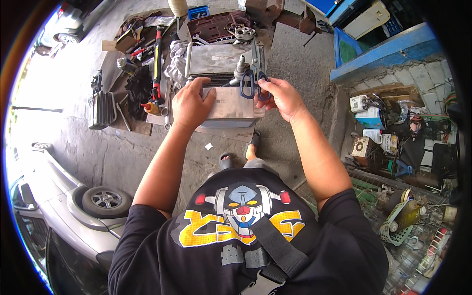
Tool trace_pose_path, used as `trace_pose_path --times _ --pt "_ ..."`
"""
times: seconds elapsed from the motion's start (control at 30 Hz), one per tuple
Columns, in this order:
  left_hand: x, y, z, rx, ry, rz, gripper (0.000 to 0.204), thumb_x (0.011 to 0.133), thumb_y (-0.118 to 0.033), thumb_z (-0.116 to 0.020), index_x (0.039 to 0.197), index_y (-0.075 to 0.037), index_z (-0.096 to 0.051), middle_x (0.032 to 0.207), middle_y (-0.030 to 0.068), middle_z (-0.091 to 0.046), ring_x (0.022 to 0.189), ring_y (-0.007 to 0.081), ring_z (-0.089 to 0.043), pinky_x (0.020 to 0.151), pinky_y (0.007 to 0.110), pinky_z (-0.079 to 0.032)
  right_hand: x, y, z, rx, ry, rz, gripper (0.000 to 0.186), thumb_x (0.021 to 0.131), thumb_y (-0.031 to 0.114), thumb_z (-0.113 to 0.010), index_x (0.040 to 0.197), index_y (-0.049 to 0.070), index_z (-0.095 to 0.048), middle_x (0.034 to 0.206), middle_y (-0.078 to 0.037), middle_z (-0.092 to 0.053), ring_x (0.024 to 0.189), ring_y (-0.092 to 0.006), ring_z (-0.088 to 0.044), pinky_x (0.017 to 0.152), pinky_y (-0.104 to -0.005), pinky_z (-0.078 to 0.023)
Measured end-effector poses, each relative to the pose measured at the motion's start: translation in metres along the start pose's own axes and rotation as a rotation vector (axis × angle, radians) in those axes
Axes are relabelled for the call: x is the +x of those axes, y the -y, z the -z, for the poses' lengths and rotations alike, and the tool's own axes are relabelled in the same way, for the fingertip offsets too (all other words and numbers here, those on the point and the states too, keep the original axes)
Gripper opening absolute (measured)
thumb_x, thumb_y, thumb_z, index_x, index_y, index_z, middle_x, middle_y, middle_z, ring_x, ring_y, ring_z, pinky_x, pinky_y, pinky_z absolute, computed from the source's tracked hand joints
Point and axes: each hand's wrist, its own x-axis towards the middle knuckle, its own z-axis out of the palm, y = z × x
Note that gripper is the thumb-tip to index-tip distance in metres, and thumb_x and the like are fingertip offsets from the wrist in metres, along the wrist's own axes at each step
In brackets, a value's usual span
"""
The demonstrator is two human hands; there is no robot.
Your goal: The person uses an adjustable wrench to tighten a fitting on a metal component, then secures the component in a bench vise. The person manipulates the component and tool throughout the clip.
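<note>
Dark blue-handled scissors (248,88) are in my right hand (281,100), with fingers at the right handle loop and the blades pointing away from me. Below them a flat tan sheet (233,104) lies on a grey block-shaped metal part (228,123). My left hand (193,105) holds the sheet's left side, its thumb on top and its index finger reaching past the far left corner; its other fingers are mostly hidden. Just beyond the sheet are a finned metal unit (216,59) and a metal fitting with a nozzle-like tip (241,68), close to the scissors.
A red and black long-handled tool (157,61), a yellow bottle (150,108) and a spray can (126,65) lie or stand at left. An open socket case (209,29) sits behind, near a bench vise (297,19). A silver car (64,206) stands at lower left.
</note>
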Motion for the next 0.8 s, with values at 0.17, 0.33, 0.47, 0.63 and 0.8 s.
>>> trace_pose_path --times 0.17,0.33,0.47,0.63,0.8 --pt "0.0006 -0.0049 0.0045 0.013 0.086 0.066 0.037 0.097 -0.036 -0.076 0.126 -0.013 -0.076 0.099 0.0101 -0.077 0.098 0.0315 -0.075 0.090 0.045 -0.057 -0.0013 -0.0020 -0.0027 0.002 -0.010 0.133 0.030 0.109 0.038 -0.070 0.113 0.009 -0.074 0.093 -0.004 -0.079 0.075 -0.0127 -0.077 0.062 -0.0242 -0.055" --pt "-0.0001 -0.0053 0.0044 0.001 0.043 0.033 0.037 0.096 -0.036 -0.077 0.125 -0.014 -0.076 0.093 0.0090 -0.074 0.094 0.0308 -0.075 0.088 0.045 -0.057 -0.0020 -0.0019 -0.0052 -0.010 -0.040 0.182 0.030 0.109 0.038 -0.071 0.111 0.008 -0.074 0.092 -0.004 -0.079 0.076 -0.0126 -0.077 0.062 -0.0244 -0.055" --pt "-0.0002 -0.0037 0.0034 0.006 0.048 0.033 0.036 0.096 -0.036 -0.077 0.125 -0.014 -0.077 0.091 0.0086 -0.074 0.093 0.0306 -0.075 0.087 0.045 -0.057 -0.0014 -0.0026 -0.0044 -0.019 -0.030 0.169 0.032 0.109 0.041 -0.071 0.113 0.010 -0.074 0.093 -0.005 -0.080 0.078 -0.0131 -0.076 0.064 -0.0257 -0.053" --pt "0.0007 -0.0029 0.0025 0.004 0.048 0.039 0.036 0.096 -0.036 -0.078 0.125 -0.014 -0.077 0.088 0.0087 -0.072 0.091 0.0309 -0.074 0.086 0.045 -0.057 0.0019 -0.0059 -0.0026 -0.006 -0.023 0.170 0.030 0.109 0.040 -0.071 0.113 0.010 -0.074 0.094 -0.005 -0.080 0.078 -0.0129 -0.076 0.064 -0.0257 -0.053" --pt "0.0016 -0.0030 0.0030 -0.002 0.043 0.037 0.036 0.096 -0.036 -0.078 0.125 -0.014 -0.077 0.086 0.0091 -0.071 0.088 0.0311 -0.074 0.085 0.046 -0.057 0.0029 -0.0072 -0.0027 0.019 -0.013 0.162 0.029 0.109 0.039 -0.071 0.113 0.010 -0.074 0.095 -0.005 -0.081 0.078 -0.0129 -0.077 0.064 -0.0254 -0.054"
